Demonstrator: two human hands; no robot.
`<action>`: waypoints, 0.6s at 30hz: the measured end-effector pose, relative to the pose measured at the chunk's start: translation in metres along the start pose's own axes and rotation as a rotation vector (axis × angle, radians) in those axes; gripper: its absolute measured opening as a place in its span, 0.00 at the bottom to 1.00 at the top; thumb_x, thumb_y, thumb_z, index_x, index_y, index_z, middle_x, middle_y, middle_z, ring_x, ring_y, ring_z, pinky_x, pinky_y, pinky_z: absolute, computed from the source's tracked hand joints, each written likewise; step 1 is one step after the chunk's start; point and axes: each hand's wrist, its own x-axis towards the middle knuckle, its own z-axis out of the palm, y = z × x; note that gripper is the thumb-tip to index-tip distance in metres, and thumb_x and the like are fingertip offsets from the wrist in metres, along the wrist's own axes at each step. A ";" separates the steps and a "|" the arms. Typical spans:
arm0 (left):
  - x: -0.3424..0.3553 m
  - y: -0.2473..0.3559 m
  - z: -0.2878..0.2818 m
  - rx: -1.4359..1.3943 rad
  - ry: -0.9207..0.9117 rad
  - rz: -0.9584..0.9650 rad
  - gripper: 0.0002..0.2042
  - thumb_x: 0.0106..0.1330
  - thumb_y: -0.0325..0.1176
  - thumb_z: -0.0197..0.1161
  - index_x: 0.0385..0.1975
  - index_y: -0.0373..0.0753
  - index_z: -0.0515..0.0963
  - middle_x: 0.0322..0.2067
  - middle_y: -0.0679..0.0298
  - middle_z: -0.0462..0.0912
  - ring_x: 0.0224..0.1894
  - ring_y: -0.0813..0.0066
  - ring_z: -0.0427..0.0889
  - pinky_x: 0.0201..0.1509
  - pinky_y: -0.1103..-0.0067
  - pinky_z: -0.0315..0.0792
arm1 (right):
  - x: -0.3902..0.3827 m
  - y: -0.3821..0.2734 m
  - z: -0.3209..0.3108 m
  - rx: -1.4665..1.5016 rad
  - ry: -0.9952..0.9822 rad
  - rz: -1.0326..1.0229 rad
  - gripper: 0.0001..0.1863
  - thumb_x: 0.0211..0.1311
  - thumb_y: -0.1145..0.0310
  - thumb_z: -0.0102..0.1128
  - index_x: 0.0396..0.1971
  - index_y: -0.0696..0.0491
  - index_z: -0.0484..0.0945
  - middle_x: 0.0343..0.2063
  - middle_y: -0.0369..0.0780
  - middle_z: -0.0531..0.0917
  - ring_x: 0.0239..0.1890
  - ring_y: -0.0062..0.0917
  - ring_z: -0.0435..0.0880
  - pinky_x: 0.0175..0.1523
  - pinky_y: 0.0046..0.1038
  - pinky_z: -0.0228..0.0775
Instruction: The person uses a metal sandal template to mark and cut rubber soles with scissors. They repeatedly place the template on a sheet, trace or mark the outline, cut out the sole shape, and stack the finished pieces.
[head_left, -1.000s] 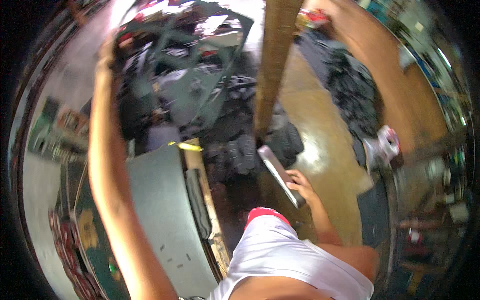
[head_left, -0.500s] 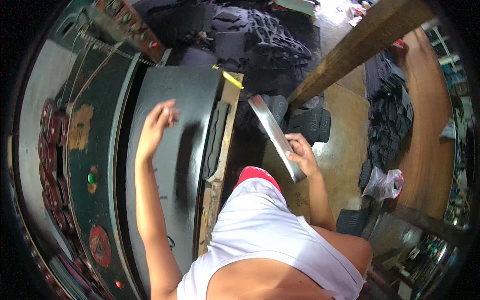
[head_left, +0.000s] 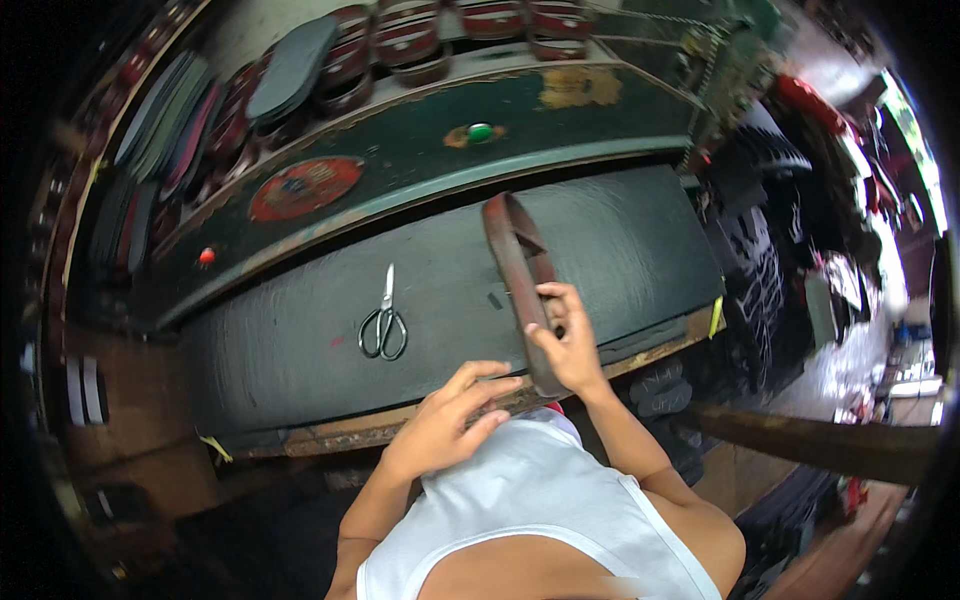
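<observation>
My right hand (head_left: 566, 338) is closed on a sole-shaped metal cutting die (head_left: 515, 270), a dark brown open loop with a crosspiece. It is tilted over the front of a black worktop (head_left: 280, 340), its far end above the surface. Just left of the die's near end, my left hand (head_left: 455, 420) hovers at the worktop's front edge, fingers apart and holding nothing. Scissors with black handles (head_left: 387, 302) lie on the worktop, left of the die. A small dark scrap (head_left: 495, 300) sits near the die.
A green machine beam (head_left: 400, 155) with a green button (head_left: 480, 132) and a red button (head_left: 207, 256) spans the back. Behind it stand several dark red dies (head_left: 410, 32) and grey sole pieces (head_left: 292, 72). A wooden beam (head_left: 830, 432) crosses at right.
My view has swung left to face the worktop. The die in my right hand has come from beside the worktop to over it. My left hand has drawn back to the front edge.
</observation>
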 end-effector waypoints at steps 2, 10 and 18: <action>-0.008 -0.002 0.004 0.282 0.124 0.173 0.22 0.66 0.29 0.69 0.60 0.36 0.78 0.65 0.51 0.72 0.52 0.58 0.84 0.56 0.68 0.79 | 0.006 0.005 0.040 -0.063 -0.085 0.094 0.25 0.58 0.76 0.66 0.56 0.54 0.72 0.24 0.31 0.69 0.27 0.15 0.65 0.33 0.24 0.60; -0.027 -0.042 0.025 0.590 0.375 0.112 0.23 0.62 0.34 0.72 0.55 0.36 0.75 0.56 0.53 0.74 0.52 0.55 0.83 0.51 0.67 0.80 | 0.007 0.009 0.101 -0.600 -0.392 0.218 0.33 0.58 0.58 0.65 0.62 0.54 0.67 0.26 0.41 0.82 0.36 0.40 0.84 0.56 0.44 0.60; -0.032 -0.041 0.043 0.677 0.316 -0.109 0.19 0.62 0.36 0.72 0.50 0.39 0.76 0.48 0.56 0.73 0.42 0.56 0.82 0.41 0.66 0.81 | 0.022 -0.001 0.110 -0.818 -0.653 0.198 0.35 0.70 0.52 0.56 0.68 0.58 0.60 0.39 0.53 0.88 0.49 0.49 0.87 0.60 0.54 0.59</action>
